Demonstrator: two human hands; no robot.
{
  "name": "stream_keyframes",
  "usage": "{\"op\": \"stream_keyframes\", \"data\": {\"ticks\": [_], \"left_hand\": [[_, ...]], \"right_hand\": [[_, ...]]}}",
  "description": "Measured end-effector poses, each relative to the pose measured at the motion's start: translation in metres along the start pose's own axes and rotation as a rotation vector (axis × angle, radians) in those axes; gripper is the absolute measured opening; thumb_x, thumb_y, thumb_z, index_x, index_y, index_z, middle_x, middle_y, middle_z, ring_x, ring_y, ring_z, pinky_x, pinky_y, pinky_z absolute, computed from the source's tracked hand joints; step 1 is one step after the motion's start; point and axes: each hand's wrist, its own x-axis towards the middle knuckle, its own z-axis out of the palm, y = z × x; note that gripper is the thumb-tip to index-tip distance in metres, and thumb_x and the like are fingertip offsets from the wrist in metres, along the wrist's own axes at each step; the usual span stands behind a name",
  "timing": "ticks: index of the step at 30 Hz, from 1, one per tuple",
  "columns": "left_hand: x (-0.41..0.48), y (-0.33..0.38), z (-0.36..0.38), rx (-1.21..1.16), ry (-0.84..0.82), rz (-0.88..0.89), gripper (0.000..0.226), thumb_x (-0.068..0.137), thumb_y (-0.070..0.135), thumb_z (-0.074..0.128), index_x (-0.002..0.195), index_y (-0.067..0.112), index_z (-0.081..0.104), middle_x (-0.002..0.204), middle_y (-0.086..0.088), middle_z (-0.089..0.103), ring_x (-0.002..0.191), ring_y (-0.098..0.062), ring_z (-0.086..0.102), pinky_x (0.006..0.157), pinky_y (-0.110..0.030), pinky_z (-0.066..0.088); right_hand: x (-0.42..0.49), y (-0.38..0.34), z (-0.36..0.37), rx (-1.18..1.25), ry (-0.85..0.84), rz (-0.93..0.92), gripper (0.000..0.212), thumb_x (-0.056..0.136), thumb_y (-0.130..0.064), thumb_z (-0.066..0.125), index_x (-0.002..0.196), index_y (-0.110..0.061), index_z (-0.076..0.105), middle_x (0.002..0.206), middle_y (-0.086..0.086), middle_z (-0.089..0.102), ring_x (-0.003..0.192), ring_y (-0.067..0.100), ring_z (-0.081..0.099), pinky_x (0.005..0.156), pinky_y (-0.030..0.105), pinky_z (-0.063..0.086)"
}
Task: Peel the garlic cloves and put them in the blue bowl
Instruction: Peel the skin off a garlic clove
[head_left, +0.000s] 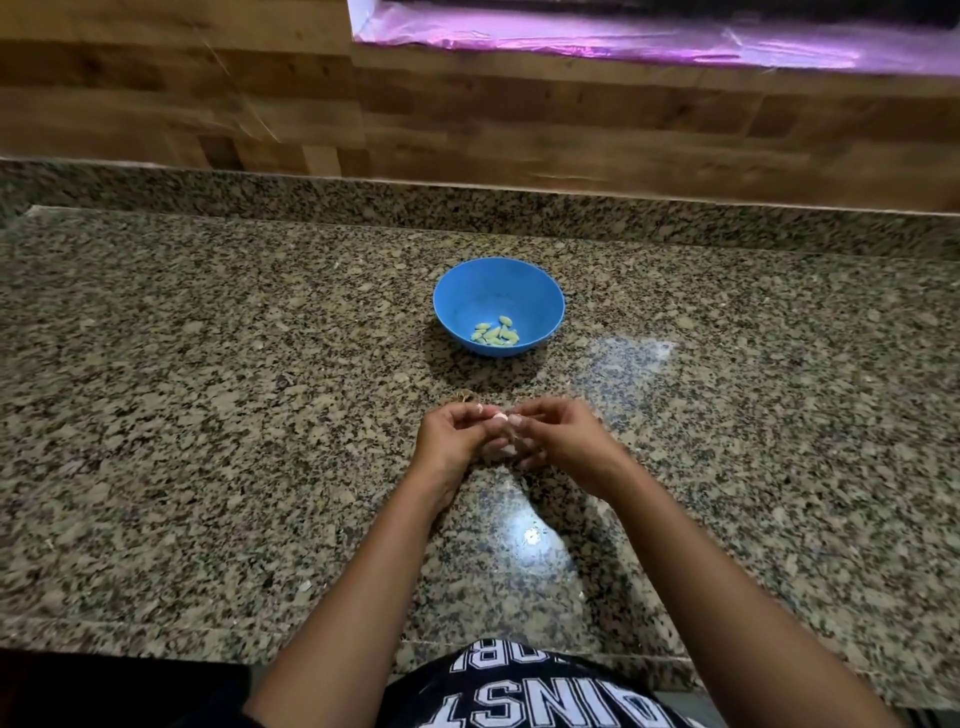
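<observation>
A blue bowl (498, 291) stands on the granite counter with several peeled pale garlic cloves (494, 331) lying in its bottom. Nearer to me, my left hand (452, 434) and my right hand (558, 436) meet fingertip to fingertip over the counter. Between them they pinch a small whitish garlic clove (500, 417), mostly hidden by the fingers. More whitish garlic (506, 449) shows under the curled fingers of my left hand.
A small brownish scrap of garlic skin (464, 396) lies on the speckled granite counter (208, 415) just beyond my left hand. A wooden-patterned wall (467, 119) rises behind the counter's raised back edge. A few tiny white flakes (305, 586) lie near the front.
</observation>
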Motion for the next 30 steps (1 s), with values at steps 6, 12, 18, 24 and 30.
{"op": "stream_keyframes", "data": {"ticks": [6, 12, 18, 24, 30], "left_hand": [[-0.005, -0.014, 0.008, -0.122, 0.032, 0.024, 0.012, 0.082, -0.008, 0.060, 0.088, -0.001, 0.067, 0.086, -0.013, 0.070, 0.072, -0.018, 0.070, 0.063, -0.022, 0.057], [-0.012, -0.008, 0.011, 0.017, 0.011, 0.090, 0.014, 0.081, -0.006, 0.065, 0.093, 0.000, 0.068, 0.096, -0.013, 0.070, 0.075, -0.015, 0.069, 0.062, -0.019, 0.055], [-0.017, -0.005, 0.011, 0.097, -0.055, 0.156, 0.013, 0.084, -0.003, 0.063, 0.089, 0.007, 0.069, 0.093, -0.009, 0.071, 0.081, -0.016, 0.070, 0.065, -0.025, 0.058], [-0.019, -0.002, 0.014, 0.181, -0.091, 0.210, 0.019, 0.084, 0.002, 0.066, 0.102, 0.008, 0.067, 0.095, -0.004, 0.070, 0.087, -0.014, 0.068, 0.070, -0.025, 0.058], [-0.022, -0.002, 0.012, 0.020, -0.146, 0.175, 0.020, 0.084, -0.006, 0.061, 0.098, 0.006, 0.067, 0.093, -0.006, 0.069, 0.077, -0.008, 0.068, 0.062, -0.019, 0.054]], "right_hand": [[-0.007, 0.008, 0.013, 0.109, 0.110, -0.017, 0.019, 0.085, -0.004, 0.063, 0.100, 0.008, 0.062, 0.086, 0.015, 0.068, 0.065, 0.015, 0.066, 0.053, 0.022, 0.053], [-0.011, 0.010, 0.016, 0.091, 0.236, -0.083, 0.014, 0.083, -0.003, 0.067, 0.092, 0.005, 0.063, 0.082, 0.016, 0.068, 0.063, 0.019, 0.063, 0.054, 0.023, 0.053], [-0.013, 0.004, 0.007, 0.195, 0.201, -0.040, 0.003, 0.081, 0.005, 0.064, 0.084, 0.006, 0.062, 0.081, 0.019, 0.065, 0.067, 0.025, 0.065, 0.063, 0.030, 0.059], [-0.020, 0.002, 0.005, 0.396, 0.174, 0.003, 0.007, 0.086, 0.008, 0.055, 0.086, 0.009, 0.062, 0.077, 0.016, 0.066, 0.061, 0.019, 0.066, 0.056, 0.024, 0.056], [-0.027, 0.002, 0.002, 0.474, 0.098, -0.012, 0.011, 0.090, 0.007, 0.049, 0.093, 0.010, 0.060, 0.073, 0.015, 0.066, 0.060, 0.018, 0.065, 0.056, 0.022, 0.056]]}}
